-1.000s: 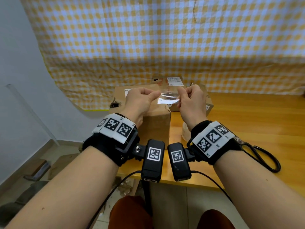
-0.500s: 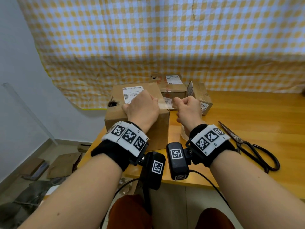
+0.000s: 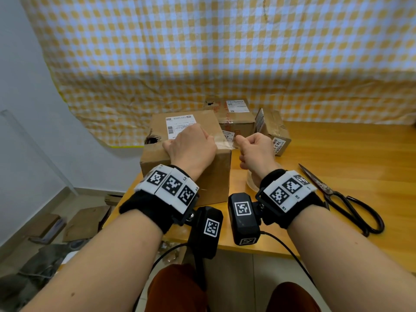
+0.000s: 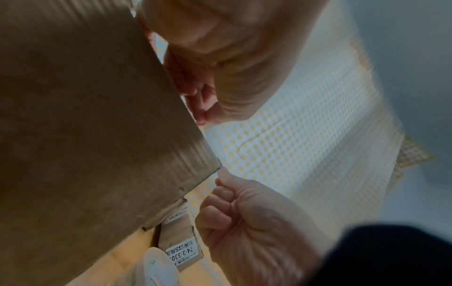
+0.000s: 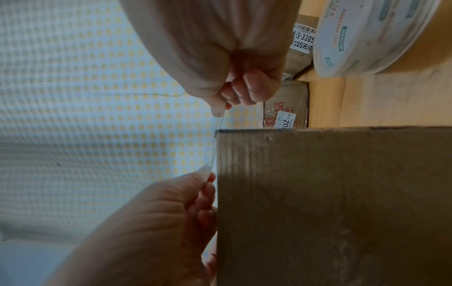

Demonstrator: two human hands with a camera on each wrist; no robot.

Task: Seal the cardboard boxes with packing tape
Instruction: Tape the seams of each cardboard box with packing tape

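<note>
A large cardboard box (image 3: 186, 163) stands at the table's left front corner, with a shipping label on top. A strip of clear tape (image 3: 222, 141) stretches across its top right edge. My left hand (image 3: 209, 140) lies on the box top and pinches the strip's left end. My right hand (image 3: 238, 139) hovers just past the box's right edge, fist curled, pinching the other end. In the left wrist view the left hand's pinch (image 4: 201, 118) sits against the box (image 4: 85, 135). In the right wrist view the right hand (image 5: 220, 110) holds the strip (image 5: 215, 151) taut over the corner.
A tape roll (image 3: 251, 183) lies on the wooden table (image 3: 337, 154) under my right wrist. Black scissors (image 3: 342, 199) lie to the right. Two smaller labelled boxes (image 3: 236, 118) (image 3: 273, 131) stand behind, against a checked cloth. The table's front edge is near my wrists.
Both hands have come down from mid-air with the tape strip between them. The left hand now lies on the box top and the strip lies over the box's right edge.
</note>
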